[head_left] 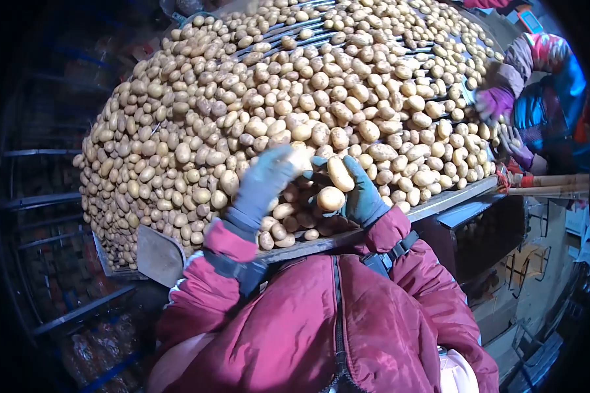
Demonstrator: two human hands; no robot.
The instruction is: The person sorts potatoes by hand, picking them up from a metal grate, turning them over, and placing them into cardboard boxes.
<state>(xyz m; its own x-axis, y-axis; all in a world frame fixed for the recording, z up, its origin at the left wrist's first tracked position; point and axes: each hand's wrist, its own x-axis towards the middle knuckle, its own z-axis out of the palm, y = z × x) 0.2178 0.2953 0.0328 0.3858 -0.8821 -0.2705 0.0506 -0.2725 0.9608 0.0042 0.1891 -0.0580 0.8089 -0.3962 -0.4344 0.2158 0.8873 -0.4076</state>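
Observation:
Potatoes [196, 141] are heaped across a slatted table [288, 36] in front of me. My right hand [367, 193], in a teal glove, is closed around an oblong potato [340, 173], and a rounder potato [331, 198] sits just below it against the fingers. To the left, my gloved left hand [265, 180] is smeared by motion over the heap. A blurred pale potato [300, 158] shows at its fingertips, and the fingers appear closed on it. Some of the finger detail is hidden by the blur.
The table's metal edge [432, 206] runs in front of my body. A flat plate [160, 254] stands at the left corner. At the right, another person's purple-gloved hand [495, 103] reaches to the heap. A dark box [485, 239] stands below the right edge.

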